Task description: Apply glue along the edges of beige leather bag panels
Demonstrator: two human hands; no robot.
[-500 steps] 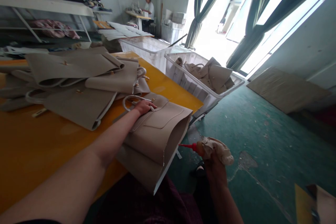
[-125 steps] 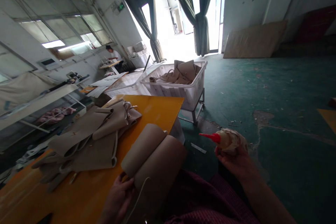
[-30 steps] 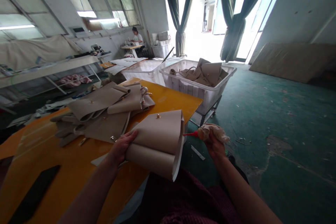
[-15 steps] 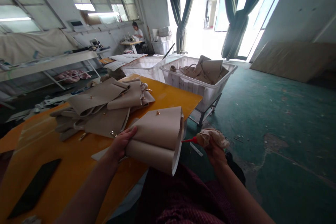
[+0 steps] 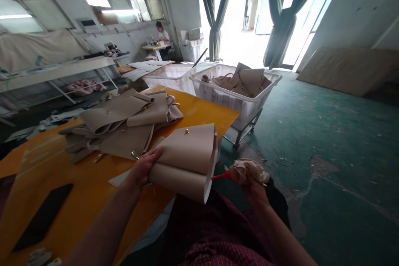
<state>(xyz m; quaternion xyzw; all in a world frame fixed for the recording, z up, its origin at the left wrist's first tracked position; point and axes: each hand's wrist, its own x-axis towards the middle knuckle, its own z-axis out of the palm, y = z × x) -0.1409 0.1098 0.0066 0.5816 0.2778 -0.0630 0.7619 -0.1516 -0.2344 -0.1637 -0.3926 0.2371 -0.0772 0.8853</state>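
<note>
Red nozzle (image 5: 220, 176) of the cloth-wrapped squeeze bottle (image 5: 247, 171) lower than in the previous frame, tip now just beside the edge of the curled leather panel (image 5: 183, 166); contact not visible. Left to right: black strip (image 5: 43, 216) lying flat on the yellow worktable (image 5: 93, 203), beside a loose stack of leather panels (image 5: 121, 126) with brass fittings. Left hand (image 5: 145, 168) partly open, fingers spread and palm laid against the curl, holding the panel on the table's near corner, rolled edges facing right toward the nozzle. Brass stud (image 5: 186, 131) uppermost on the panel (good placement: open edges visible, fingers well clear of them). Right hand (image 5: 252, 187) closed around the bottle's cloth, nozzle aimed left. Steady hold on both sides; even palm contact keeps the curl from springing apart. Farther right, white plastic bin (image 5: 224, 99) holding more tan leather pieces, on a metal stand (image 5: 246, 133) over the green floor (image 5: 336, 141).
</note>
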